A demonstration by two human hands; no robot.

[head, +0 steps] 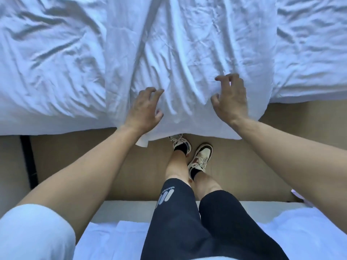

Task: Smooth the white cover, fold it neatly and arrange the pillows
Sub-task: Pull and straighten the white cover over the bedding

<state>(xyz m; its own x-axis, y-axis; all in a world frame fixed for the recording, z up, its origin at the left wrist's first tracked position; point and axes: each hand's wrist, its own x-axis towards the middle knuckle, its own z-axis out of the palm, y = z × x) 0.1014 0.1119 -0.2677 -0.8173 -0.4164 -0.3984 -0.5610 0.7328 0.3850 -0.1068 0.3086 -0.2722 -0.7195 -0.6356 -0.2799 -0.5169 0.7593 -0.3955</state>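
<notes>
The wrinkled white cover [187, 59] lies across the bed and fills the upper half of the view. A bunched middle section of it hangs over the bed's near edge, down toward my feet. My left hand [145, 107] rests on the left side of that hanging fold with its fingers spread and curled. My right hand [230, 98] lies on the fold's right side, fingers apart and bent, touching the cloth. Neither hand has cloth pinched in it. No pillows are in view.
A tan floor strip [75, 156] runs between the bed and a second white-covered bed [112, 239] behind my legs. My sneakers [200, 159] stand under the hanging fold. A dark vertical strip [28, 162] marks the floor at the left.
</notes>
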